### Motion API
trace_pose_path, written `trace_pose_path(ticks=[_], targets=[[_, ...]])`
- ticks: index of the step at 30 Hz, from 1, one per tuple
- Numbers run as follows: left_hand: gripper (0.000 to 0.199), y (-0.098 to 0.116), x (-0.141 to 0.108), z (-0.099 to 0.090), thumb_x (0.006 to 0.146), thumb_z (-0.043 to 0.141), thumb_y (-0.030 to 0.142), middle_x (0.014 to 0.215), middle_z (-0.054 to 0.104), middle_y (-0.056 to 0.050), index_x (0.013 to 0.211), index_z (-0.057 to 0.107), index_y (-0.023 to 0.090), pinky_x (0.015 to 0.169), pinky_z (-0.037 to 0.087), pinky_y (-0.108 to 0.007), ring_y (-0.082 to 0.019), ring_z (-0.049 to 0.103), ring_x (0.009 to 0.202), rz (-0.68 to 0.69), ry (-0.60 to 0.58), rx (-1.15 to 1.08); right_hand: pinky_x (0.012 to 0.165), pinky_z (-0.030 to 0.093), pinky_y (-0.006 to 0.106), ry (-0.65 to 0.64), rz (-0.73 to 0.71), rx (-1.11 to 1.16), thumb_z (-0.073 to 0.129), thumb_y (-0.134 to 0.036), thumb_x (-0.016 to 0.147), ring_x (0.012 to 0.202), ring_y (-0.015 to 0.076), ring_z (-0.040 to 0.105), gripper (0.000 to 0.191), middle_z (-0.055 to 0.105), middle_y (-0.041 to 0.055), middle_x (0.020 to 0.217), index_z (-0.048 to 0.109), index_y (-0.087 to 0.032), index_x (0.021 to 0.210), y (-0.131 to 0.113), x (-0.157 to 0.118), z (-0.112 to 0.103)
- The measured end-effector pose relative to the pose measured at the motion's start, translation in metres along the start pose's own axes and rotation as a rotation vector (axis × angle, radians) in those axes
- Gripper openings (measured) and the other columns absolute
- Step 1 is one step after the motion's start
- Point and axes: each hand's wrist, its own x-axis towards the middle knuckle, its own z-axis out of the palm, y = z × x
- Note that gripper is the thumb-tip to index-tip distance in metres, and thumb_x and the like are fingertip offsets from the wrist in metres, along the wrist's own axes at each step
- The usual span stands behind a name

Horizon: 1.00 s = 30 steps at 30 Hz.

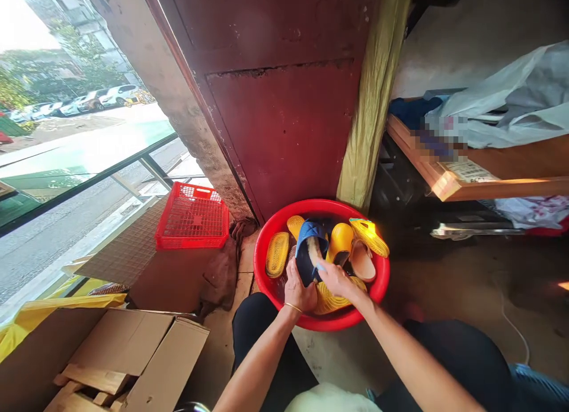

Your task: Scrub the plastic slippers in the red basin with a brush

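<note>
A blue slipper (306,234) is held up, toe away from me, over a round red basin (261,255). My left hand (299,288) is closed round its heel end. In my right hand (338,280) is a scrubbing brush (313,251) with pale bristles and a blue handle end. Its bristles lie inside the slipper, against the footbed. Around them in the basin are a yellow slipper (341,241), a yellow sole (277,254), another yellow slipper (370,235) on the right rim and a pale slipper (363,261). Beneath my hands lies a ridged yellow sole (331,299).
A dark red door (284,133) stands behind the basin. To the left are a red plastic crate (193,219) and an open cardboard box (120,341) with wooden pieces. A wooden shelf (511,169) bearing plastic bags juts in at right. My knees flank the basin.
</note>
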Motion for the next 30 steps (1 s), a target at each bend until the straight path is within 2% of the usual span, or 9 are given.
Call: trace_pose_path(ticks=[4, 9, 12, 14, 17, 19, 21, 25, 30], targets=[[0.101, -0.007, 0.005, 0.002, 0.070, 0.065, 0.014, 0.162, 0.031, -0.021, 0.160, 0.020, 0.015, 0.123, 0.032, -0.045, -0.034, 0.029, 0.152, -0.159, -0.060, 0.006, 0.082, 0.057, 0.030, -0.180, -0.120, 0.010, 0.047, -0.018, 0.092, 0.098, 0.0225, 0.075, 0.057, 0.078, 0.0060, 0.112, 0.055, -0.032, 0.147, 0.008, -0.071, 0.018], [0.097, 0.002, 0.016, -0.003, 0.069, 0.071, 0.018, 0.161, 0.035, -0.019, 0.158, 0.031, 0.019, 0.114, 0.043, -0.045, -0.036, 0.042, 0.145, -0.256, -0.112, -0.103, 0.088, 0.058, 0.032, -0.138, -0.044, 0.023, 0.048, -0.022, 0.094, 0.108, 0.0225, 0.073, 0.054, 0.074, 0.0028, 0.124, 0.055, -0.037, 0.146, 0.038, -0.111, 0.000], [0.084, 0.007, 0.026, -0.015, 0.069, 0.081, 0.041, 0.142, 0.057, -0.019, 0.143, 0.051, 0.016, 0.102, 0.051, -0.042, -0.035, 0.056, 0.130, -0.371, -0.088, -0.344, 0.093, 0.057, 0.030, 0.020, -0.032, 0.134, 0.045, -0.023, 0.096, 0.116, 0.0208, 0.069, 0.054, 0.070, 0.0047, 0.133, 0.052, -0.030, 0.149, 0.050, -0.111, -0.010], [0.069, 0.009, 0.030, -0.021, 0.078, 0.068, 0.059, 0.120, 0.070, -0.018, 0.130, 0.060, 0.014, 0.078, 0.057, -0.036, -0.028, 0.070, 0.096, -0.514, -0.130, -0.637, 0.096, 0.056, 0.028, 0.136, -0.052, 0.184, 0.043, -0.023, 0.097, 0.119, 0.0202, 0.067, 0.054, 0.068, 0.0066, 0.135, 0.050, -0.025, 0.151, 0.048, -0.111, -0.009], [0.061, 0.013, 0.030, -0.023, 0.088, 0.049, 0.066, 0.091, 0.074, -0.011, 0.115, 0.064, 0.014, 0.052, 0.047, -0.027, -0.014, 0.059, 0.055, -0.682, -0.288, -1.079, 0.096, 0.056, 0.028, 0.164, -0.136, 0.119, 0.043, -0.025, 0.099, 0.115, 0.0206, 0.069, 0.054, 0.070, 0.0081, 0.132, 0.049, -0.026, 0.152, 0.031, -0.107, -0.001], [0.051, 0.016, 0.028, -0.023, 0.087, 0.053, 0.060, 0.083, 0.072, -0.008, 0.107, 0.065, 0.015, 0.050, 0.044, -0.024, -0.012, 0.055, 0.051, -0.739, -0.338, -1.246, 0.090, 0.057, 0.028, 0.093, -0.160, -0.006, 0.043, -0.027, 0.099, 0.102, 0.0205, 0.073, 0.054, 0.074, 0.0084, 0.121, 0.047, -0.029, 0.153, 0.021, -0.094, 0.002], [0.048, 0.018, 0.027, -0.024, 0.088, 0.053, 0.058, 0.082, 0.072, -0.009, 0.103, 0.066, 0.014, 0.050, 0.044, -0.023, -0.012, 0.055, 0.052, -0.792, -0.353, -1.343, 0.080, 0.057, 0.027, 0.042, -0.080, -0.161, 0.044, -0.027, 0.100, 0.090, 0.0202, 0.075, 0.054, 0.077, 0.0090, 0.108, 0.046, -0.030, 0.154, 0.019, -0.072, 0.000], [0.064, 0.017, 0.030, -0.032, 0.091, 0.041, 0.067, 0.088, 0.074, -0.015, 0.111, 0.066, 0.011, 0.050, 0.047, -0.025, -0.014, 0.057, 0.051, -0.878, -0.352, -1.470, 0.076, 0.055, 0.030, 0.033, 0.131, -0.289, 0.041, -0.023, 0.099, 0.085, 0.0220, 0.074, 0.054, 0.078, 0.0110, 0.095, 0.050, -0.023, 0.151, 0.035, -0.029, -0.004], [0.060, 0.011, 0.037, -0.034, 0.091, 0.045, 0.063, 0.082, 0.072, -0.010, 0.116, 0.064, 0.012, 0.050, 0.050, -0.027, -0.017, 0.063, 0.056, -0.966, -0.250, -1.517, 0.080, 0.055, 0.030, -0.047, -0.095, -0.165, 0.040, -0.027, 0.099, 0.089, 0.0209, 0.074, 0.056, 0.077, 0.0094, 0.107, 0.045, -0.029, 0.155, 0.033, -0.047, 0.027]])
